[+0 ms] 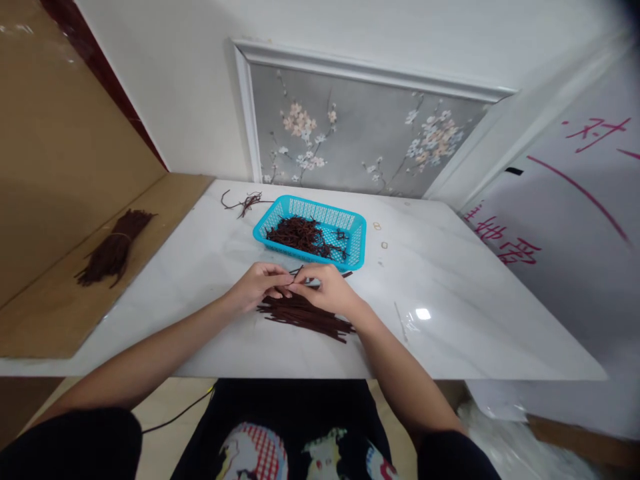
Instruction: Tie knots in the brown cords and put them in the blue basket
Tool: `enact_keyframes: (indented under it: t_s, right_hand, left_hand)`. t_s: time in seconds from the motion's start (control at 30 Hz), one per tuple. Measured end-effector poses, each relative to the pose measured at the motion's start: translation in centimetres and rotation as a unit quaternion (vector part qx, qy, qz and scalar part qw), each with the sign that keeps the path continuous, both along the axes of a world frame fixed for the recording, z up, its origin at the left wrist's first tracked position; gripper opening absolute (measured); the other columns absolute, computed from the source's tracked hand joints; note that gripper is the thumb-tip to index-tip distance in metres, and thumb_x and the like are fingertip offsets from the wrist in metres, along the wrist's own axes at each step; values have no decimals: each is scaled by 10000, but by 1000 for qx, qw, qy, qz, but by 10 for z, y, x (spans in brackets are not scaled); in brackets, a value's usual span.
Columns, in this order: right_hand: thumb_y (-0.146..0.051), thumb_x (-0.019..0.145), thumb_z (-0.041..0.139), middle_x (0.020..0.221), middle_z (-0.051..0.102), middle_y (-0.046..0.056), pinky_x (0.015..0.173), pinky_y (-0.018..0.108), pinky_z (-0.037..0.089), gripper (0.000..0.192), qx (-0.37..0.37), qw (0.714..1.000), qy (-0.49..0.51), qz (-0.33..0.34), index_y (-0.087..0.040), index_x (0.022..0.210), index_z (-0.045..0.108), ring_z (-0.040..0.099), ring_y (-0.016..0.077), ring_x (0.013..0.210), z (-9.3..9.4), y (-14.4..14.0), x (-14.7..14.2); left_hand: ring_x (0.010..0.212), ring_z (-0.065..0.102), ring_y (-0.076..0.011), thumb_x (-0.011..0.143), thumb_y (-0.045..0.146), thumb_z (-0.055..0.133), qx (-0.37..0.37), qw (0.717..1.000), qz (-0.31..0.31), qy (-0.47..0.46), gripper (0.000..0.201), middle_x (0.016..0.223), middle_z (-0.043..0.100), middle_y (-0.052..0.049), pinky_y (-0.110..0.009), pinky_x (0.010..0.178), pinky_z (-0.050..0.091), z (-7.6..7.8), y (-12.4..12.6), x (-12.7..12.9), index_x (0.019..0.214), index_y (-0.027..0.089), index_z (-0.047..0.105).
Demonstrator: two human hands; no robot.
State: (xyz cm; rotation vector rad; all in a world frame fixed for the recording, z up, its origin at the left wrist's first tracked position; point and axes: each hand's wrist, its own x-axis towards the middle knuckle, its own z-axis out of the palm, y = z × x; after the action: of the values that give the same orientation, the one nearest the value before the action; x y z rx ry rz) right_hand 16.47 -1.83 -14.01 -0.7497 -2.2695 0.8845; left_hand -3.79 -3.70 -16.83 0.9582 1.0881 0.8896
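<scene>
My left hand point(257, 285) and my right hand point(325, 290) meet above the white table point(450, 320), fingertips pinched together on a thin dark brown cord point(297, 273). Just under and in front of them lies a loose pile of the same brown cords point(305, 315). Behind the hands stands a turquoise plastic basket point(357, 233) with a tangle of brown cords point(300, 235) inside it.
A tied bundle of brown cords point(113, 252) lies on the brown board at the left. A few stray cords point(245, 201) rest by the wall behind the basket. Small rings point(384, 245) lie right of the basket. A whiteboard with red writing point(575, 200) leans at the right.
</scene>
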Motion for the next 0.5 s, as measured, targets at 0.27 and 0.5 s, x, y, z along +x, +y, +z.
enact_keyframes:
  t_s: [0.27, 0.5]
  right_hand:
    - [-215, 899, 618, 772, 702, 29, 705, 280, 472, 144, -17, 996, 10, 82, -184, 777, 688, 627, 158, 744, 3, 5, 5]
    - [-415, 813, 745, 697, 651, 8, 669, 284, 450, 240, -6, 992, 82, -100, -190, 756, 686, 583, 144, 680, 6, 8, 9]
  left_hand:
    - [602, 668, -91, 655, 336, 877, -47, 996, -26, -70, 289, 671, 723, -64, -96, 451, 404, -5, -6, 2, 789, 120, 740]
    - [607, 674, -106, 683, 373, 858, -29, 999, -12, -30, 300, 660, 704, -40, -122, 473, 451, 2, -4, -3, 808, 132, 729]
